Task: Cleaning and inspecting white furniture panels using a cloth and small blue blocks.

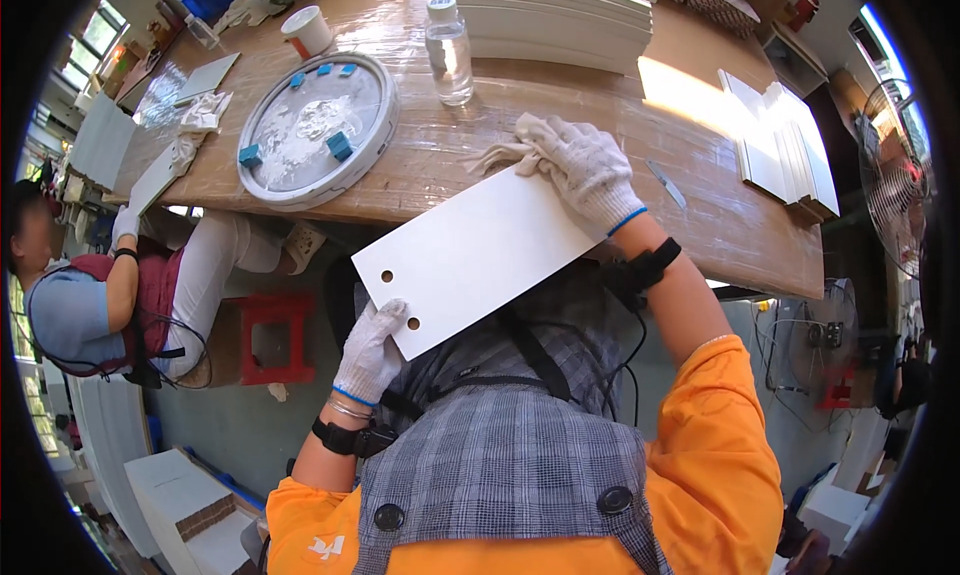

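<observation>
The left hand (372, 350) pinched the near corner of the white panel (480, 255); the right hand (590, 165) pressed a rag (520, 145) flat on its far end, against the tabletop (560, 95) edge. Held only at that corner, the panel could probably slip and tip off.

panel (480, 250) – smooth matt white | gloves (590, 165) – knit cloth | table (560, 105) – glossy wood

a long wooden worktop (700, 215) ran across the room, sunlight falling in a bright patch on it. windows (95, 40) glowed at the far left. a red stool (270, 337) stood on the grey floor (230, 425), and a fan (895, 175) stood at the right.
</observation>
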Action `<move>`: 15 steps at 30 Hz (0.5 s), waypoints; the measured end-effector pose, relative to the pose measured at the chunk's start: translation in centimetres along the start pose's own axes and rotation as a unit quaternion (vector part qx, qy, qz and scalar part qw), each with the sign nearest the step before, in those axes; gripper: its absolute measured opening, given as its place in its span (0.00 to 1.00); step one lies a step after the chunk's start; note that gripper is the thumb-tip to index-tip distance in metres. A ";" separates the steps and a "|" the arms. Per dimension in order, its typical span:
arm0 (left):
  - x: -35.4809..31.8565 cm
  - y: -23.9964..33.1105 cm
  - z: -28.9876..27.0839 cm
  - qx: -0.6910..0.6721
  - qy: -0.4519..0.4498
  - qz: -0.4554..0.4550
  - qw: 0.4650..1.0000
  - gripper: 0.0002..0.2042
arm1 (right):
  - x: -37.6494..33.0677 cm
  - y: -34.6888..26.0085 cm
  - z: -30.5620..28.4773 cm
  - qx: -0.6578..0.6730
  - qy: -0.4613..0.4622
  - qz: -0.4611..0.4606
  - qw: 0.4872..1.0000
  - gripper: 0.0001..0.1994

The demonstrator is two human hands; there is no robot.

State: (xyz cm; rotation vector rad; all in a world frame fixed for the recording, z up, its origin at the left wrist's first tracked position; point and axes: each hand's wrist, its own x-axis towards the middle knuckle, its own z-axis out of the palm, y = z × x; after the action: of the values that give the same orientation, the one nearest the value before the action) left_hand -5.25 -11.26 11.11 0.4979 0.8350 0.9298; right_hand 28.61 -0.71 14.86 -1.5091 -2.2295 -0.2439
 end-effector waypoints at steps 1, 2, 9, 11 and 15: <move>0.2 0.0 -0.2 0.000 0.005 0.009 1.000 0.25 | 0.4 1.6 -0.4 -0.038 -0.014 0.058 0.998 0.22; 0.3 0.2 0.3 -0.001 0.002 0.016 1.000 0.26 | 0.7 2.9 -1.1 -0.043 -0.012 0.064 0.997 0.22; 1.7 1.4 1.1 -0.005 -0.014 0.023 1.000 0.24 | 2.5 2.8 -1.4 -0.003 0.153 0.011 0.988 0.22; 3.6 0.9 0.0 0.022 -0.009 0.027 0.999 0.15 | 2.1 1.5 -0.4 -0.016 0.028 -0.007 0.999 0.23; 5.9 0.9 -0.4 0.125 0.008 -0.018 0.992 0.19 | 0.7 -1.2 -0.4 0.036 -0.028 -0.002 0.999 0.25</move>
State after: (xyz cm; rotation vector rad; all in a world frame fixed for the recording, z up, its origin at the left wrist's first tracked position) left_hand -4.07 -5.76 9.15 0.6915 0.9775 0.8010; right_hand 27.43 -0.73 15.63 -1.4910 -2.2608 -0.1228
